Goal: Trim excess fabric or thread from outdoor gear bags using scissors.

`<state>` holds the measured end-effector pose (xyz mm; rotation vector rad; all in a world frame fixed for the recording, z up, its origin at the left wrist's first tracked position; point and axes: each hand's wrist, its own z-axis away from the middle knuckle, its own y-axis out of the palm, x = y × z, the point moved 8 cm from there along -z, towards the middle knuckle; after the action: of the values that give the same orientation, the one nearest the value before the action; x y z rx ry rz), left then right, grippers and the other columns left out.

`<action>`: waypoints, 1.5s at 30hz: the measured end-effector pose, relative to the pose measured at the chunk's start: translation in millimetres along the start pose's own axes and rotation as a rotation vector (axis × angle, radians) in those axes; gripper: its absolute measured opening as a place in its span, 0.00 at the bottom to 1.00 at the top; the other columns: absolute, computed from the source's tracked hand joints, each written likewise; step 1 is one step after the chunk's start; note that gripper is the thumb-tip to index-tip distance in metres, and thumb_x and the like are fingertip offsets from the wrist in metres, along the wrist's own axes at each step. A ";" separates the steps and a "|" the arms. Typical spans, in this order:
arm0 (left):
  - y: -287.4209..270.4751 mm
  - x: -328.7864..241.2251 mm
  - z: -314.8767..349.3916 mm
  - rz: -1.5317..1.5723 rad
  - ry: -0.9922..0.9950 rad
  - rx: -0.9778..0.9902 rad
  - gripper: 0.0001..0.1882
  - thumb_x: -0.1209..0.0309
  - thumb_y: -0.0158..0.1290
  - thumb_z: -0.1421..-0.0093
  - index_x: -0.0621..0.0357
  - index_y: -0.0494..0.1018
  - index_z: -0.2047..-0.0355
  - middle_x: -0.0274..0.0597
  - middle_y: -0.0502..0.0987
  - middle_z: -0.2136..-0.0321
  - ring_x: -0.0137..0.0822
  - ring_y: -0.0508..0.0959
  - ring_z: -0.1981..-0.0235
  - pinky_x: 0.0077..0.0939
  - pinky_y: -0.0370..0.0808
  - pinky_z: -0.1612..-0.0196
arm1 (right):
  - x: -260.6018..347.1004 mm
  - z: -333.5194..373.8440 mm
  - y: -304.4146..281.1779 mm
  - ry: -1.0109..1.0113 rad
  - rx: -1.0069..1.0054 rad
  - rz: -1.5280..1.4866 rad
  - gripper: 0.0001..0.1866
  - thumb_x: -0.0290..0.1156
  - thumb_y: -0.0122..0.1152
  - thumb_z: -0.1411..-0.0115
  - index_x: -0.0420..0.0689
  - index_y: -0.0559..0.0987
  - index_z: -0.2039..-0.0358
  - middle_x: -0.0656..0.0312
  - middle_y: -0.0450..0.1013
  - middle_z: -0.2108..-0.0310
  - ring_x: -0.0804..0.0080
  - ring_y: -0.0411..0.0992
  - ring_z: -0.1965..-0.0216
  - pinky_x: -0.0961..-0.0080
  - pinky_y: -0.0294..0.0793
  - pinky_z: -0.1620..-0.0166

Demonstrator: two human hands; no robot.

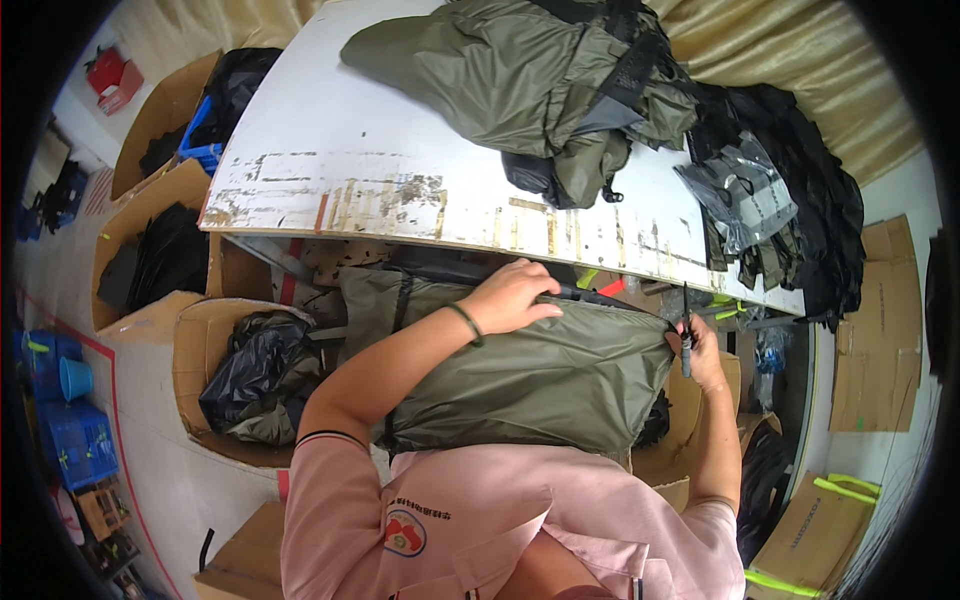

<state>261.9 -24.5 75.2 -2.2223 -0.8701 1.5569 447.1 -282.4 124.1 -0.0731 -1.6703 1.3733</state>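
Note:
A large olive-green fabric piece (560,375), resembling a bag with black strap trim, is stretched across my front below the table edge. My left hand (515,297) is closed over its upper edge, fingers curled onto the dark band there. At the fabric's upper right corner, my right hand (703,355) is closed around a slim tool (686,345) with a greyish handle and a thin black tip pointing up. Its exact kind is too small to make out. The thumb side of that hand touches the fabric corner.
A worn white table (300,130) lies ahead, bearing more olive fabric (500,75), black fabric (790,150) and a clear plastic bag (745,195). Open cardboard boxes (190,380) with dark material stand at left. Flattened cardboard (880,340) leans at right; blue crates (80,440) sit far left.

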 end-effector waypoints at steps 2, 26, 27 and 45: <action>28.8 -4.4 -22.6 -0.018 0.007 0.108 0.14 0.62 0.61 0.47 0.58 0.76 0.65 0.41 0.74 0.68 0.42 0.72 0.65 0.33 0.70 0.59 | 1.1 11.1 -2.9 0.014 -0.007 -0.010 0.11 0.23 0.65 0.48 0.42 0.68 0.74 0.69 0.61 0.78 0.81 0.58 0.73 0.81 0.62 0.69; 78.6 -7.7 -16.7 0.559 -0.233 0.277 0.24 0.75 0.61 0.49 0.54 0.60 0.56 0.40 0.70 0.71 0.32 0.69 0.71 0.28 0.69 0.64 | 83.2 -42.4 32.5 -0.422 0.575 0.661 0.23 0.44 0.72 0.61 0.39 0.75 0.72 0.53 0.73 0.70 0.51 0.72 0.63 0.61 0.72 0.60; 77.9 -8.5 -16.7 0.560 -0.234 0.274 0.24 0.75 0.61 0.49 0.54 0.60 0.56 0.40 0.70 0.71 0.32 0.69 0.71 0.28 0.69 0.64 | 82.7 -42.6 34.2 -0.423 0.578 0.663 0.23 0.44 0.72 0.61 0.39 0.75 0.72 0.53 0.73 0.70 0.51 0.72 0.63 0.61 0.72 0.60; 73.0 -12.7 -17.9 0.523 -0.206 0.232 0.24 0.77 0.59 0.49 0.55 0.59 0.55 0.42 0.71 0.75 0.36 0.71 0.75 0.30 0.69 0.68 | 79.7 -40.2 44.1 -0.406 0.596 0.726 0.19 0.43 0.67 0.57 0.42 0.76 0.70 0.53 0.75 0.72 0.51 0.74 0.66 0.59 0.73 0.63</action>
<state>298.0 -87.1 51.1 -2.2516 -0.1294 2.0196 408.3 -191.3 134.7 -0.0601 -1.5311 2.5315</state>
